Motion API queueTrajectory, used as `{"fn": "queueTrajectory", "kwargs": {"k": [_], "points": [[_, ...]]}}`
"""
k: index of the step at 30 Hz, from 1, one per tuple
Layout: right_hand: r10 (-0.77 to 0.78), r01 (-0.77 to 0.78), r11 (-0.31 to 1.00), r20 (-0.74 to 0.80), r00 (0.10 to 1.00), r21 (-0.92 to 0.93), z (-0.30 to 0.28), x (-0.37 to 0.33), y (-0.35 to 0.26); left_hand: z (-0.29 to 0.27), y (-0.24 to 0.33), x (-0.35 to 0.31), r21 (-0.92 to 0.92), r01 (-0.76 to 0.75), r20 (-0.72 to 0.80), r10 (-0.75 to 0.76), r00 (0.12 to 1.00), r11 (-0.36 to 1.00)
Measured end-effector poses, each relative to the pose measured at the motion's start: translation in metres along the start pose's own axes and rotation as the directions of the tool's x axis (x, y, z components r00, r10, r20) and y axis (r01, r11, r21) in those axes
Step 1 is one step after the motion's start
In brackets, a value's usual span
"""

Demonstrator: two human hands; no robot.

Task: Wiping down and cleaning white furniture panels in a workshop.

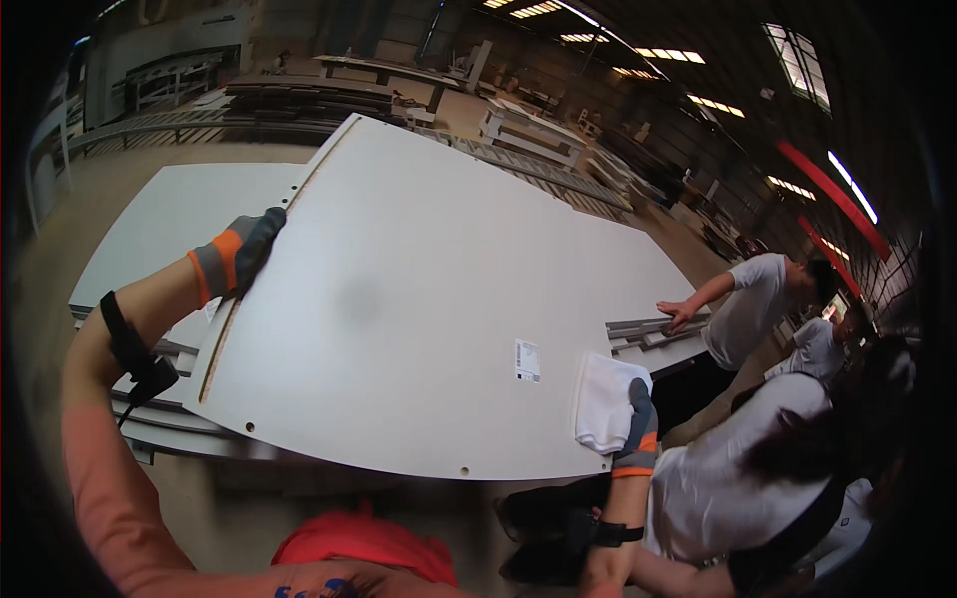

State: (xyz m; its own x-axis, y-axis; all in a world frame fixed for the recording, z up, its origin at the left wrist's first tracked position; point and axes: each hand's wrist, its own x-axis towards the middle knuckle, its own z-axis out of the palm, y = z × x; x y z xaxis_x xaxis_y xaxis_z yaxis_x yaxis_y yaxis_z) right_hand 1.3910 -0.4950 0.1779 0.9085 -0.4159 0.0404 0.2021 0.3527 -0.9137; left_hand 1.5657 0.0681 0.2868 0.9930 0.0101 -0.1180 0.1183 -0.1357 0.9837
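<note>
A large white panel (pixel 419 279) lies in front of me, tilted, with a brown raw strip along its left edge. Round holes show near its front edge, and a white printed label (pixel 527 361) is stuck on its right part. My left hand (pixel 239 257), in a grey and orange work glove, is closed around the panel's left edge. At the panel's right front corner, my right hand (pixel 639 429), gloved alike, grips a folded white cloth (pixel 602 404) against the surface. Its fingertips are partly hidden by the cloth.
Stacked panels (pixel 189 214) lie beneath and to the left. A co-worker (pixel 748 309) rests a hand by more stacked boards (pixel 648 339) at the right. Another person (pixel 738 468) stands close to my right arm. Roller conveyors (pixel 543 169) and work tables (pixel 533 130) stand farther back.
</note>
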Motion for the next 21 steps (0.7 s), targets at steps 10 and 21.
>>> {"fn": "queueTrajectory", "kwargs": {"k": [10,21], "points": [[0.035,-0.029,0.95,0.015,0.999,-0.311,0.01,0.093,-0.053,0.048,-0.052,0.129,0.306,-0.061,0.203,-0.003,0.979,0.95],[0.114,-0.077,0.953,0.109,0.988,-0.294,-0.028,0.194,-0.033,0.07,-0.108,0.137,0.829,-0.446,0.371,0.265,0.89,0.336]]}}
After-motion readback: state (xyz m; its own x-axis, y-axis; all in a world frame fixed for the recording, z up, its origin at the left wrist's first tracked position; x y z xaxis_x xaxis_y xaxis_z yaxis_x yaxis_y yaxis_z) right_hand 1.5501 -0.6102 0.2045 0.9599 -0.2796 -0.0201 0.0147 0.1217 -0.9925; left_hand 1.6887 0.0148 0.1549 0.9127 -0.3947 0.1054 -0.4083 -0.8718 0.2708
